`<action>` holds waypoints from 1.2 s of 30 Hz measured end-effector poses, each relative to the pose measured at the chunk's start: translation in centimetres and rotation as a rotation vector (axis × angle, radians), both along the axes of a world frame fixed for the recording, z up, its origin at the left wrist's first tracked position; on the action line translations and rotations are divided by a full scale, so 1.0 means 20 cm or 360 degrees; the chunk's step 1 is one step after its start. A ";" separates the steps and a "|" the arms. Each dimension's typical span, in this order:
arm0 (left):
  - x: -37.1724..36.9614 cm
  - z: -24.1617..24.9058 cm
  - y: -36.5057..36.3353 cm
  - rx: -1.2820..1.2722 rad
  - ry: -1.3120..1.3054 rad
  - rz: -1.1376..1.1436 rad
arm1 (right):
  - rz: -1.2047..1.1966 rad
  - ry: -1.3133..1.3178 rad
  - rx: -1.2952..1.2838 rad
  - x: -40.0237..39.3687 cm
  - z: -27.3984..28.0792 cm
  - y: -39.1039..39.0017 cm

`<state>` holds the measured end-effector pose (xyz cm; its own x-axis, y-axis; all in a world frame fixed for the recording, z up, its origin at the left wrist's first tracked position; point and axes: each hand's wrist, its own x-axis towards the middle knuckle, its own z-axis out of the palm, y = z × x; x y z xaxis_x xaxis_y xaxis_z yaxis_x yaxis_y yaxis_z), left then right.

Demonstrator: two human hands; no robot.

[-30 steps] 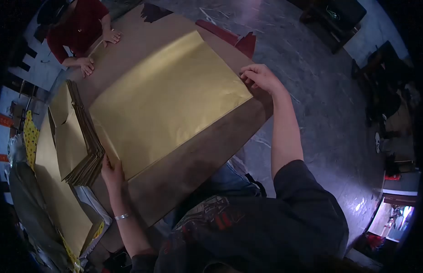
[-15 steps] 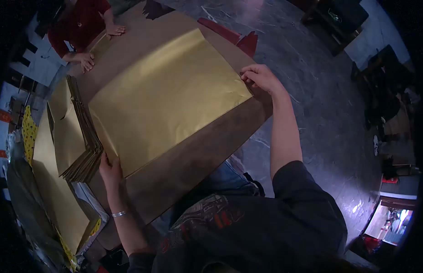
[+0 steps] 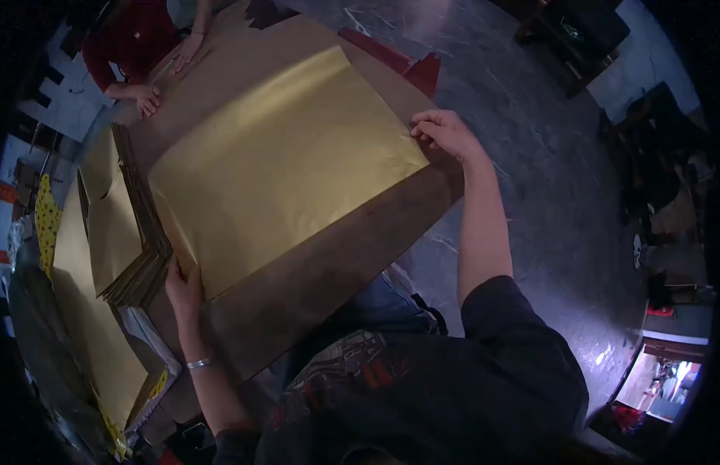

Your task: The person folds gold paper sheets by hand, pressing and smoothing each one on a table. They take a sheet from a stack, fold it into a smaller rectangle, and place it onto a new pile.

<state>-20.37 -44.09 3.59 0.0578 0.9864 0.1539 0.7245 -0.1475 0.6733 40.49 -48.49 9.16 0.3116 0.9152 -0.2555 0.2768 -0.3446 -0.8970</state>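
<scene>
A large gold sheet of paper [image 3: 282, 170] lies spread over a brown table, with a narrow strip turned up along its left edge. My left hand [image 3: 185, 288] grips that edge near the front left corner, thumb toward the sheet. At the opposite edge, my right hand [image 3: 447, 133] has its fingers curled in a pinch on the paper near the right corner; the fingertips are partly hidden. Just left of my left hand stands a thick stack of folded gold sheets [image 3: 116, 225].
More flat gold sheets [image 3: 85, 310] lie at the left beside a yellow patterned wrapping [image 3: 48, 221]. Across the brown table [image 3: 313, 271], a person in a red top [image 3: 131, 46] rests both hands near the far edge. Red material [image 3: 424, 74] lies by the table's far right edge.
The view has shifted slightly, while both my hands stay at the sheet's edges. One hand of the person opposite has moved, and a small gold piece under their hands no longer shows.
</scene>
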 end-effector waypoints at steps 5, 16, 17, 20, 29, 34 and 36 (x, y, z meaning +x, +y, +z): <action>0.10 0.10 -0.04 -0.0196 -0.0078 0.0104 | 0.0016 -0.0140 0.0042 0.01 0.00 0.00; 0.14 0.15 -0.07 -0.0087 0.0205 0.0152 | 0.0529 -0.1359 0.1067 -0.66 0.02 0.00; 0.19 0.21 -0.09 -0.0162 0.0186 0.0193 | 0.0594 -0.1274 0.1119 -0.71 0.01 0.00; 0.21 0.23 -0.10 -0.0076 -0.0017 0.0112 | 0.0752 -0.1303 0.1004 -0.80 -0.08 0.01; 0.06 0.24 -0.10 -0.0282 -0.0056 0.0216 | 0.0788 -0.1487 0.1067 -0.80 -0.14 0.03; 0.04 0.24 -0.11 -0.0365 -0.0067 0.0282 | 0.0788 -0.1415 0.0968 -0.81 -0.13 0.02; 0.03 0.22 -0.10 -0.0340 -0.0035 0.0238 | 0.0797 -0.1460 0.1017 -0.82 -0.12 0.02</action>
